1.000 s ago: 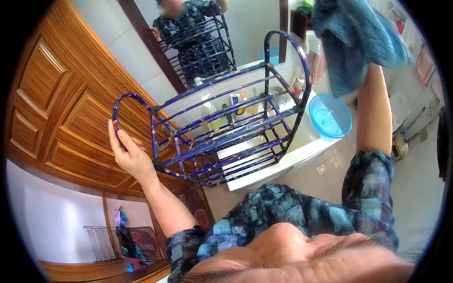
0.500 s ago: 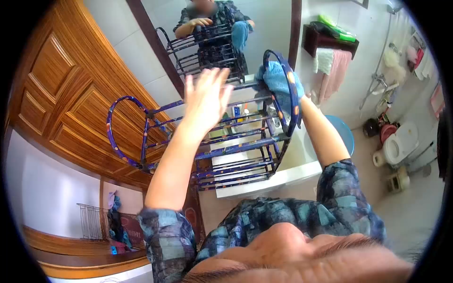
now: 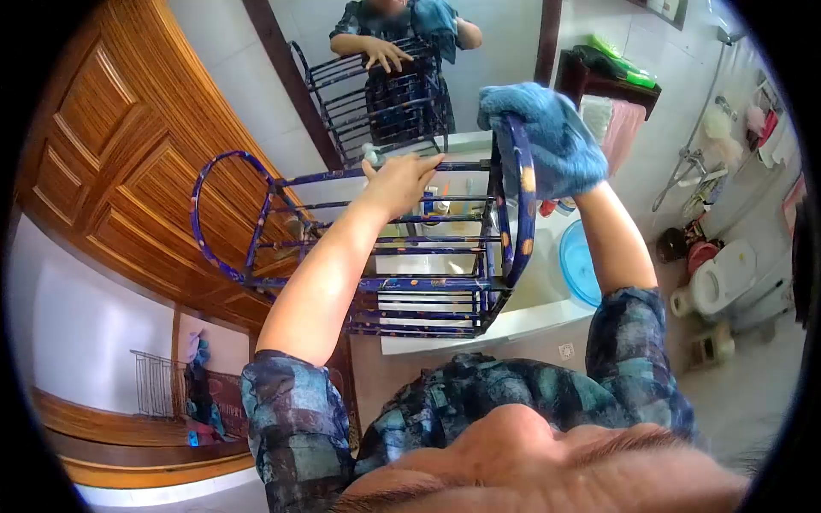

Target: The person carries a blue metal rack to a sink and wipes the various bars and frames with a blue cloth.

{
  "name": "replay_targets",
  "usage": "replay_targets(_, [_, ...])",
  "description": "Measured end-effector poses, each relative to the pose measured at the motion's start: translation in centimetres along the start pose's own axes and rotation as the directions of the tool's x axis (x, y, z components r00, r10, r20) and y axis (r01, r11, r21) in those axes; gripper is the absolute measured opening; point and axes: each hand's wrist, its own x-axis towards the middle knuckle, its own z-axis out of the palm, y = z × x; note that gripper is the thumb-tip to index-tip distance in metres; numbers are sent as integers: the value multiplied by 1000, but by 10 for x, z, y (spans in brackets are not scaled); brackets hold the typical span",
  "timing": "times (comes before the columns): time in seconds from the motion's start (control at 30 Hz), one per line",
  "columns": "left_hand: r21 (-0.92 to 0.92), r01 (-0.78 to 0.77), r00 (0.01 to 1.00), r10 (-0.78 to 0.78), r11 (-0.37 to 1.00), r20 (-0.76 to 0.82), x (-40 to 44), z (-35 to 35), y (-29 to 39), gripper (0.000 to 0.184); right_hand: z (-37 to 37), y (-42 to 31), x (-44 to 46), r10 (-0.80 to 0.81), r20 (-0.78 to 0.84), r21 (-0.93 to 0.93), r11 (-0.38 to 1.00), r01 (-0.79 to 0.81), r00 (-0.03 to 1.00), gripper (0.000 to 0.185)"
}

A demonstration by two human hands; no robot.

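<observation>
A rack [image 3: 432, 285] with several thin bars and looped ends, covered in a dark blue pattern, stands tilted in front of me. My right hand is hidden under a blue cloth [image 3: 556, 141], which it holds against the top of the rack's right loop. My left hand [image 3: 400, 184] reaches over the rack to its far top rail. Its fingers are stretched out and spread at that rail, and the mirror [image 3: 500, 51] shows them draped over it from the front. Whether they press on the rail I cannot tell.
Behind the rack is a white washbasin counter [image 3: 428, 344] with small bottles. A blue basin [image 3: 583, 263] lies to the right, with a toilet [image 3: 723, 269] beyond. A wooden door [image 3: 128, 162] fills the left, and a dark shelf [image 3: 590, 81] with towels hangs at the back right.
My left hand has come down from the air to the far rail. My right hand has moved the cloth up and over the loop's top. The rack has shifted slightly.
</observation>
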Motion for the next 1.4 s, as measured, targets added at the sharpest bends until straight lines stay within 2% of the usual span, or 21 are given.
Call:
replay_targets(0.07, [2,33,999,-33,999,4,5,5,-4,33,-3,-18,-5,-140,-203,-53,990,132,969,38])
replay_targets(0.1, [40,62,998,-62,997,3,6,5,-3,32,-13,-37,-8,-97,-130,-64,994,89,987,42])
replay_targets(0.13, [62,83,997,-83,995,-11,9,8,-4,32,-12,-23,-26,-154,41,-314,936,159,987,40])
replay_targets(0.3, [81,99,995,-96,992,-39,11,6,-4,31,5,3,-88,198,142,-189,967,-170,970,40])
replay_targets(0.37, [84,119,990,-112,989,-81,13,7,-5,31,25,12,-116,391,99,-33,920,-390,915,40])
replay_targets(0.43, [57,165,980,-157,985,-123,16,8,-10,31,39,9,-124,580,47,394,737,-549,813,40])
replay_targets(0.5, [43,175,979,-169,984,-114,19,8,-12,32,57,9,-124,694,50,742,455,-492,718,40])
replay_targets(0.57, [48,178,978,-172,983,-117,21,8,-11,32,68,19,-110,634,103,790,416,-450,767,40])
replay_targets(0.7, [83,184,979,-175,979,-108,22,8,-11,33,94,56,-76,331,231,661,636,-397,915,40])
replay_targets(0.93, [73,277,956,-268,958,-119,30,6,-7,36,119,78,-71,-64,119,202,979,39,991,39])
replay_targets(1.07, [49,271,958,-264,961,-110,29,7,1,36,109,84,-113,-135,-14,-3,991,135,991,35])
replay_targets(1.1, [40,270,956,-263,962,-129,31,10,-3,35,91,58,-107,164,139,-18,986,-163,977,36])
replay_targets(1.13, [36,266,955,-258,963,-146,30,8,-4,33,73,33,-99,446,272,-76,893,-444,852,37])
replay_targets(1.17, [65,287,952,-278,956,-126,28,4,-7,34,97,68,-145,397,138,-120,916,-382,908,39])
replay_targets(1.2, [63,275,957,-267,959,-113,28,4,-10,34,61,19,-104,547,339,-189,837,-514,766,39])
replay_targets(1.23, [73,267,959,-258,961,-121,29,6,-9,34,75,35,-119,653,261,569,491,-659,711,39])
replay_targets(1.27, [83,260,961,-249,962,-123,29,9,-8,34,92,53,-134,743,295,950,-158,-270,601,39])
replay_targets(1.3, [85,259,961,-247,962,-126,29,11,-7,33,94,60,-134,734,158,920,134,-368,660,38])
replay_targets(1.33, [88,254,962,-242,963,-127,28,11,-4,33,94,64,-122,710,164,871,221,-439,684,36])
replay_targets(1.37, [94,246,964,-233,965,-131,30,11,-1,33,93,78,-102,377,354,923,7,-384,856,35])
replay_targets(1.4, [100,252,963,-239,962,-128,31,10,1,33,102,88,-90,330,394,897,67,-438,858,33])
